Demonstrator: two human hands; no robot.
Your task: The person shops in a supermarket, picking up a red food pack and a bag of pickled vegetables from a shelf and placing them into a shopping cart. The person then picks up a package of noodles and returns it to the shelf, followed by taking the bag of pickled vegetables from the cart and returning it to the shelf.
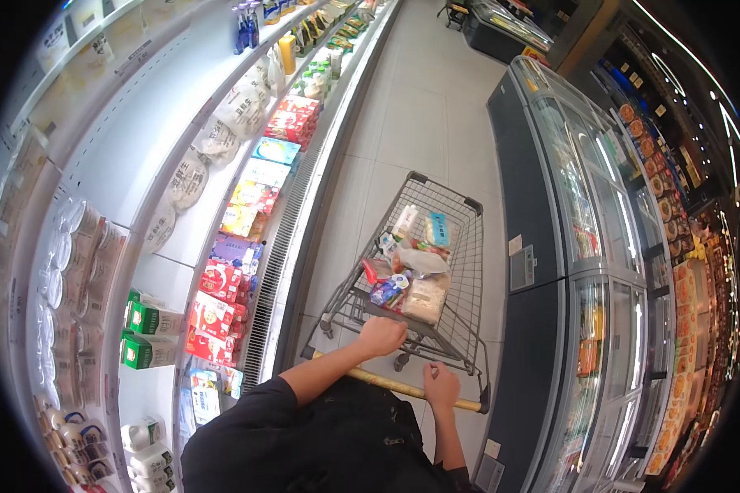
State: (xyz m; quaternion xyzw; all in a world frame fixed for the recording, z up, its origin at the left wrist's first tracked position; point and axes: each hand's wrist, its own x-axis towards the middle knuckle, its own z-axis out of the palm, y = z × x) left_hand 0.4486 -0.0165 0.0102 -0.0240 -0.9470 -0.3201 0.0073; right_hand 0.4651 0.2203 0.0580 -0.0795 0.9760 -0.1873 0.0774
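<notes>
A metal shopping cart (467, 246) stands in front of me, its yellow handle (386, 382) crossing just ahead of my body. My left hand (384, 335) is closed above the rear of the basket, with the forearm passing over the handle. Its fingertips are turned away, so what they grip, if anything, is hidden. My right hand (441, 384) is curled at the right part of the handle. Inside the cart lie a beige package (426, 299), a clear plastic bag (422, 261), a blue-and-white pack (437, 229), a purple-blue pack (388, 289) and a red pack (376, 270).
A lit refrigerated shelf (164, 271) with red cartons (214, 315), green cartons (144, 348) and bagged goods runs along the left. Glass-doored freezers (526, 214) line the right side. The tiled aisle (419, 90) extends ahead to a dark display case (497, 33).
</notes>
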